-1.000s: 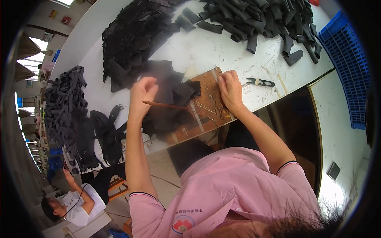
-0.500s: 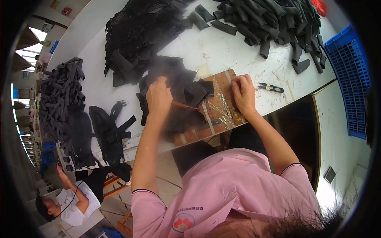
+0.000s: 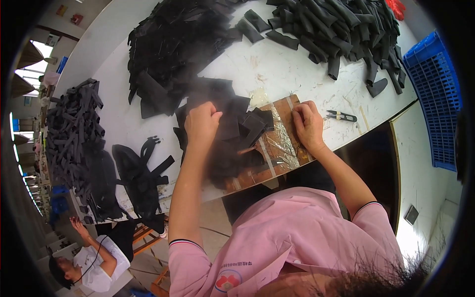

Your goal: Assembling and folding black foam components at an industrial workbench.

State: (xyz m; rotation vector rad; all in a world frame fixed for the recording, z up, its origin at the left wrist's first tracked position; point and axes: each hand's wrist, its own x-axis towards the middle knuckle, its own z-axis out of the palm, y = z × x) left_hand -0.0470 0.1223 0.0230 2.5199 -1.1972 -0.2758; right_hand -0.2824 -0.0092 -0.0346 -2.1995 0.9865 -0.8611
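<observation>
My left hand point(image 3: 202, 123) is closed above a loose heap of black fabric pieces point(image 3: 227, 111); anything in its fingers is hidden. These pieces lie on and beside a brown wooden board point(image 3: 284, 111) at the table's front edge. Clear tape and shiny film cover parts of the board. My right hand point(image 3: 309, 127) rests by the board's right edge, fingers curled in, and I cannot make out whether they pinch anything. Black thread snips point(image 3: 341, 116) lie just right of that hand. The dark pieces below my left wrist look blurred.
A large pile of flat black pieces point(image 3: 173, 49) covers the far left, rolled black tubes point(image 3: 336, 29) the far right. Black straps point(image 3: 74, 133) and a black padded piece point(image 3: 133, 173) lie left. A blue crate point(image 3: 433, 99) stands right. Another person point(image 3: 99, 262) sits lower left.
The whole view has shifted slightly. My left hand stays over the fabric heap with its thumb now showing to the right, and less of the board's orange-brown surface shows beside it. My right hand stays by the board.
</observation>
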